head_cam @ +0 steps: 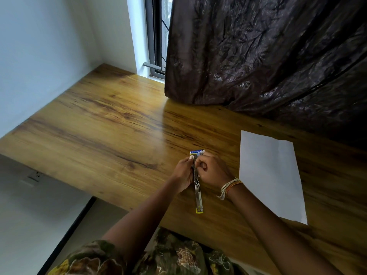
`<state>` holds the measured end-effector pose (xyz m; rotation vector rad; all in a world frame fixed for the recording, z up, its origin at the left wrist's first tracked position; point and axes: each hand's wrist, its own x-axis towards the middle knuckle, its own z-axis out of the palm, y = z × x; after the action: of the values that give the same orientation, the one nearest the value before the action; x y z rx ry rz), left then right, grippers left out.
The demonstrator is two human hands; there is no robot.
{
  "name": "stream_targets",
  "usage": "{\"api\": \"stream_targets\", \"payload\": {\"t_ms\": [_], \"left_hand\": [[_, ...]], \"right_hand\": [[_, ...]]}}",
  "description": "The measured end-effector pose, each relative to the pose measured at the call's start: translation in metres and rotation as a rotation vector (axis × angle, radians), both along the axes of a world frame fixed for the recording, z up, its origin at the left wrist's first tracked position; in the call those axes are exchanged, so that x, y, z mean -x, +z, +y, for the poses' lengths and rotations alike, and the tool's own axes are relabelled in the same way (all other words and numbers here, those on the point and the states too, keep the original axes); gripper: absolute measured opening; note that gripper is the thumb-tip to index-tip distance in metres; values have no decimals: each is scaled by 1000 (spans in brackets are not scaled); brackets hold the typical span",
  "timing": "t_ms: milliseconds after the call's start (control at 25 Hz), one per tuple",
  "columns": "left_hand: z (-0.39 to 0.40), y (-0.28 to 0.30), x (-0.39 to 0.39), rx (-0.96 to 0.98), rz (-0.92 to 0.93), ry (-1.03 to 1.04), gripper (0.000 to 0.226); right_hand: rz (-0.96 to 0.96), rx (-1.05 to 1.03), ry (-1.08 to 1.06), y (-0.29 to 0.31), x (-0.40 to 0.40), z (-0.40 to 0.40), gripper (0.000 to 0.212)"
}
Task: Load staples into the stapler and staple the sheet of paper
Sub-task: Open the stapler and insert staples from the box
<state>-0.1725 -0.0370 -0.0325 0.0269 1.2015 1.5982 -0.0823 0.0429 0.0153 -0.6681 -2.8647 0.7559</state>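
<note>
Stapler (197,187) lies opened; my left hand (183,173) grips it, my right hand (210,171) pinches at its channel. I judge loading unfinished; paper (272,175) lies unstapled.

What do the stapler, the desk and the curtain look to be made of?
Stapler: bright metal, going by its silvery glints, with a yellow end piece, probably plastic. Desk: wood or wood-look laminate, with a printed-looking grain and a glossy sheen. Curtain: dark crinkled fabric with a slight shine, perhaps synthetic.
</note>
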Motion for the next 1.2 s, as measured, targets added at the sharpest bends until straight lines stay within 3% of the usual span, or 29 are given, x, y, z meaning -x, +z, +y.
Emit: {"api": "stream_targets", "payload": {"t_ms": [400,760,1200], "left_hand": [[0,4,1,13,-9,5,33],[-2,10,1,-3,-69,3,35],[-7,14,2,-24,-92,-58,34]], "right_hand": [[108,-9,65,9,-11,-3,14],[298,670,-318,-6,-26,-15,39],[371,835,-478,-13,-43,-44,40]]}}
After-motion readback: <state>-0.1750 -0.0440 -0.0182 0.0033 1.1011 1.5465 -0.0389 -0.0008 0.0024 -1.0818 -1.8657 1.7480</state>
